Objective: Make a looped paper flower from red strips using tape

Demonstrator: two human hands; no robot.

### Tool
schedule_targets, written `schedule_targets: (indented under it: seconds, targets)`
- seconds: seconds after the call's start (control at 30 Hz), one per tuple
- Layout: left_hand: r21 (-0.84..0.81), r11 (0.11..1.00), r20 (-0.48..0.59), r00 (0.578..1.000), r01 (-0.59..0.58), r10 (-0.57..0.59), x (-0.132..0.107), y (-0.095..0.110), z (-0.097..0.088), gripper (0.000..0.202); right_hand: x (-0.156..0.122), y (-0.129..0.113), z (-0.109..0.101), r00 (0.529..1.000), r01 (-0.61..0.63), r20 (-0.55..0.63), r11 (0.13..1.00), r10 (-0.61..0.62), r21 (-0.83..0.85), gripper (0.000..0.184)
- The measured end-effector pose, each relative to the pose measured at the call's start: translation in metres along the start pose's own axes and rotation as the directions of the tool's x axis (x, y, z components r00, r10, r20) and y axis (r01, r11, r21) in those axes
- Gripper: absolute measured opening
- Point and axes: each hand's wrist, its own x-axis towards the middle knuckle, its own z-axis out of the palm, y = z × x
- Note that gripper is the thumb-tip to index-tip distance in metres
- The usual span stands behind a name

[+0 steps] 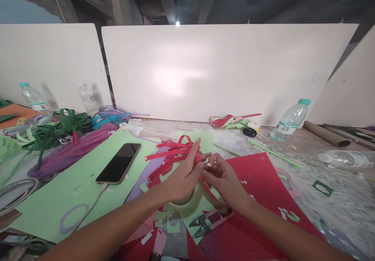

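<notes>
The left hand (184, 177) closes around the gathered base of a fringe of red paper strips (168, 154), its index finger pointing up and away, while the strips fan out to the left just beyond its fingers. The right hand (222, 177) curls its thumb and fingers together right beside that base, with a small white piece (209, 164) at the fingertips (whether it grips this or only touches it, I cannot tell). Another red strip (213, 194) slants down below the right hand. Under the left hand sits a round roll (180, 204), mostly hidden, and nearer the wearer lies a pair of snips (203, 229) with its blades apart. A large red sheet (260, 179) spreads beneath the right forearm. On the left, a phone (118, 163) with a white cable (92, 209) plugged in rests on a pale green sheet (55, 204). A capped bottle (288, 122) leans against the white board (222, 69) at right.
</notes>
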Motion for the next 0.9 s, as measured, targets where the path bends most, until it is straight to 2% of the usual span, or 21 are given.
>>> schedule_targets:
  seconds: [0.1,0.2,0.27,0.33,0.47,0.7,0.9]
  targets:
    - [-0.06,0.997,-0.084,0.995,0.052,-0.057,0.003,-0.003,0.001,0.065,0.002,-0.002,-0.006,0.997,0.002,-0.077,1.0,-0.003,-0.011,0.037]
    - [-0.089,0.994,-0.18,0.98,0.07,-0.085,0.008,-0.004,-0.001,0.046,0.002,-0.005,-0.01,0.99,0.03,-0.14,0.999,-0.033,-0.023,0.037]
    - [-0.059,0.996,-0.154,0.986,0.061,-0.07,0.011,-0.003,-0.003,0.029,0.001,-0.006,-0.011,0.987,0.044,-0.155,0.997,-0.053,-0.062,0.036]
    - [-0.018,0.999,-0.107,0.993,0.051,-0.053,0.012,0.0,-0.005,0.024,0.001,-0.005,-0.011,0.987,0.042,-0.149,0.993,-0.058,-0.109,0.034]
    - [0.03,0.999,-0.116,0.993,0.043,-0.039,0.013,0.004,-0.006,0.022,0.001,-0.005,-0.013,0.991,0.026,-0.126,0.98,-0.052,-0.199,0.03]
    - [0.045,0.998,-0.128,0.991,0.033,-0.027,0.012,0.003,-0.005,0.021,-0.003,-0.017,-0.015,0.997,0.039,-0.045,0.917,-0.062,-0.398,0.021]
    - [0.027,0.999,-0.103,0.994,0.044,-0.041,0.011,0.005,-0.005,0.02,-0.002,-0.019,-0.019,0.997,0.068,0.011,0.818,-0.076,-0.571,0.019]
